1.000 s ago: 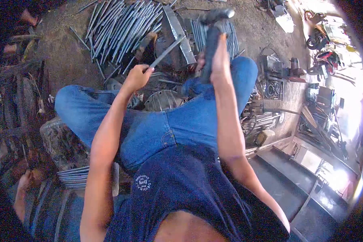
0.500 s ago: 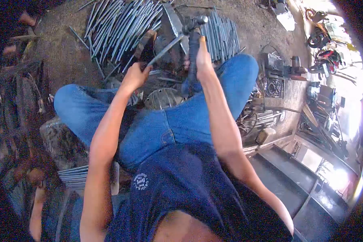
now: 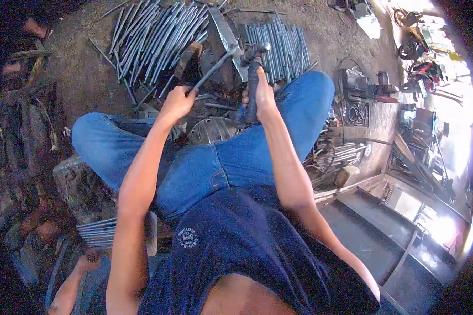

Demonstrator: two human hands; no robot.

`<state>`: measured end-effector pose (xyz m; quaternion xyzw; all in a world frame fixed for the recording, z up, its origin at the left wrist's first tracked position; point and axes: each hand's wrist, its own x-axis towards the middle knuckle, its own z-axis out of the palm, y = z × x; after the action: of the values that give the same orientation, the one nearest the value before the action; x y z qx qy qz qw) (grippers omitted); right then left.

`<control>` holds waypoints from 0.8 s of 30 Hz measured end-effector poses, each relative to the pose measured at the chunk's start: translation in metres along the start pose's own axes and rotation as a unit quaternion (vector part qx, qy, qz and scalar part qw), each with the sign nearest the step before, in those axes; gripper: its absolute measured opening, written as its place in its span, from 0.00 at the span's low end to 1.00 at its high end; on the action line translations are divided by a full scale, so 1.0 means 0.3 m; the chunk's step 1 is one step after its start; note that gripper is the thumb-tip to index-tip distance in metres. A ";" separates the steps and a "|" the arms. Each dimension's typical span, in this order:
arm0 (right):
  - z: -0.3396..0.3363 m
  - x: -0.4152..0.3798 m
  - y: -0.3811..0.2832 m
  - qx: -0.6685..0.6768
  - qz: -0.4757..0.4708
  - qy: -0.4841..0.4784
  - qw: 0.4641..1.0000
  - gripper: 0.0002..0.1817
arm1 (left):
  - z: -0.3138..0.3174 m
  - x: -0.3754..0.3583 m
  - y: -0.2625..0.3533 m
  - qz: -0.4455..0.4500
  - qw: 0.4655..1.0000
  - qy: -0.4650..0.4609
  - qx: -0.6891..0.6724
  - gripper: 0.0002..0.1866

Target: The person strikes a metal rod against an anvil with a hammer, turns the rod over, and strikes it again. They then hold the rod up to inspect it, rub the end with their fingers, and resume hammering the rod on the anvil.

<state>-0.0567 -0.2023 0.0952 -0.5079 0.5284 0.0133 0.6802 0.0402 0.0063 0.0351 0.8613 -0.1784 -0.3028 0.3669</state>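
My left hand is closed around the lower end of a metal rod. That rod slants up to the right, its far end against a flat metal bar. In my right hand, a hammer with a dark wrapped handle is gripped, its head close beside the rod's tip. Beyond my hands lie a large pile of metal rods on the left and a second pile on the right.
Between my legs sits a round ribbed metal piece. More rods lie by my left elbow. Another person's arm shows at the lower left. Metal tools stand on the right, with motorcycles beyond.
The hammer has moved slightly down, its head now lower beside the rod's tip. The other person's arm at the lower left has shifted to the right.
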 end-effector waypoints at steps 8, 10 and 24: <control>-0.003 -0.289 -0.445 0.062 -0.341 -0.023 0.938 0.34 | -0.018 -0.005 0.014 0.004 1.000 0.017 0.000 0.20; 0.053 -0.355 -0.541 0.114 -0.502 0.031 0.857 0.30 | -0.012 0.001 0.006 -0.005 1.000 0.021 0.014 0.21; 0.043 -0.026 -0.079 -0.012 -0.037 -0.019 0.999 0.32 | -0.031 -0.029 0.056 -0.003 0.998 0.046 0.034 0.21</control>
<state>-0.0378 -0.2006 0.1162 -0.5347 0.4961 0.0046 0.6841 0.0383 0.0046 0.0562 0.8867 -0.1688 -0.2582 0.3443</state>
